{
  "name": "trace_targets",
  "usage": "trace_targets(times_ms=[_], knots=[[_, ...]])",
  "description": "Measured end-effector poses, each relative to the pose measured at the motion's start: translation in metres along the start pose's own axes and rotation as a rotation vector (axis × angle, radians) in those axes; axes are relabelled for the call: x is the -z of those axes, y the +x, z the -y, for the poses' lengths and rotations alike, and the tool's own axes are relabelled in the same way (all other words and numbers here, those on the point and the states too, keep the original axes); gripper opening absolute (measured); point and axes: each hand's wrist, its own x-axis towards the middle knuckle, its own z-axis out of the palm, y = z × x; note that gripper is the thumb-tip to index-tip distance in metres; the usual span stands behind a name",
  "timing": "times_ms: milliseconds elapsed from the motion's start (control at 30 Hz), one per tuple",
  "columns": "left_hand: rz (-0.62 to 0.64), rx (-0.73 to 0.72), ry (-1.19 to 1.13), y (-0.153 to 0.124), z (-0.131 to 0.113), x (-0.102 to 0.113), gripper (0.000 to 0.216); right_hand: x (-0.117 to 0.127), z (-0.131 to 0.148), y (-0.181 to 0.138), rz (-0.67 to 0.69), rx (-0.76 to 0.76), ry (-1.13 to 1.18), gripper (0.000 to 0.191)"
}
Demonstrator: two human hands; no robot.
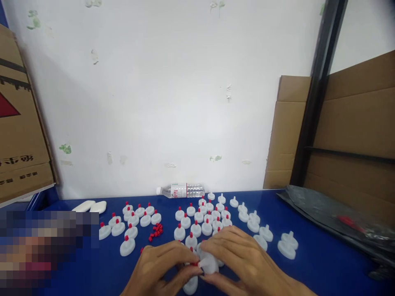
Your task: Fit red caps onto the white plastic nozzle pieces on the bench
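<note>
Near the front of the blue table my two hands meet. My right hand (243, 257) grips a white plastic nozzle lid (210, 264), tilted so its spout points left. Between thumb and forefinger, my left hand (166, 263) pinches a small red cap (195, 264) at the spout's tip; whether it is seated cannot be made out. Behind and beneath the hands stand many white lids with red tips (196, 228), some partly hidden by my fingers. To the left is a small pile of loose red caps (156, 231).
Lids with bare spouts (266, 233) stand on the right, and more red-tipped lids (127, 246) on the left. A clear bottle (194, 190) lies by the wall. Dark plastic bags (321, 213) line the right edge. Two white oval objects (98, 206) lie back left. A cardboard box (24, 123) stands left.
</note>
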Motion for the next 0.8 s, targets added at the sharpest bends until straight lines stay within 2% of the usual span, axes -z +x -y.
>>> trace_targets(times_ms=[200, 367, 500, 667, 800], knots=[[-0.023, 0.028, -0.065, -0.0001, -0.0002, -0.0004, 0.007, -0.003, -0.0018, 0.0004, -0.031, -0.005, -0.05, 0.028], [0.019, 0.037, -0.057, -0.0047, 0.0027, -0.0042, 0.004, -0.0066, -0.0028, -0.0003, -0.016, 0.02, -0.092, 0.029], [0.062, -0.004, 0.087, -0.0034, 0.0058, -0.0022, 0.007, -0.0057, -0.0008, -0.0035, 0.004, 0.003, -0.135, 0.032], [0.149, -0.113, 0.319, -0.0024, 0.0052, -0.0021, 0.027, -0.0053, 0.0001, -0.0027, 0.043, 0.029, -0.162, 0.032], [0.175, -0.086, 0.391, -0.0082, 0.003, -0.0052, 0.037, -0.0075, 0.0, -0.0008, 0.066, 0.062, -0.182, 0.032]])
